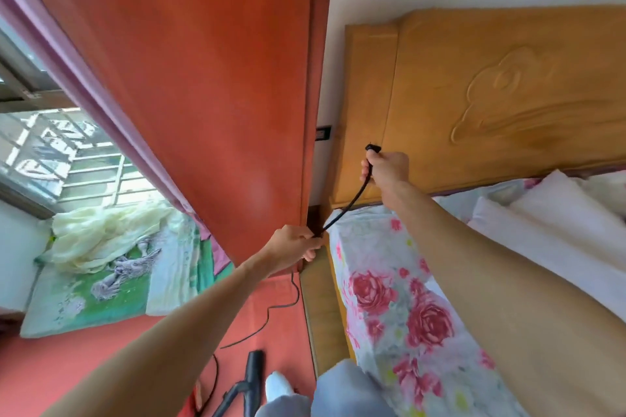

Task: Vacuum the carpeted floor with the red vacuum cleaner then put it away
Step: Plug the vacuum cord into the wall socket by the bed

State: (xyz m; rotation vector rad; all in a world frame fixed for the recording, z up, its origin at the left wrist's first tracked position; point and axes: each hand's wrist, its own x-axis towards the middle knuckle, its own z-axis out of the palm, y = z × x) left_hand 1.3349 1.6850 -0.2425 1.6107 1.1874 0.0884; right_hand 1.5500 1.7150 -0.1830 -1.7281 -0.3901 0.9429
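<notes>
Head view | right hand clenches black plug before carved wooden headboard | left hand pinches black cord below it

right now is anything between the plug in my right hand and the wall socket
Nothing visible does. The right hand grips the plug in front of the headboard; the wall socket shows uncovered just left of it, on the wall strip between headboard and red-brown panel. The left hand holds the cord lower down.
</notes>
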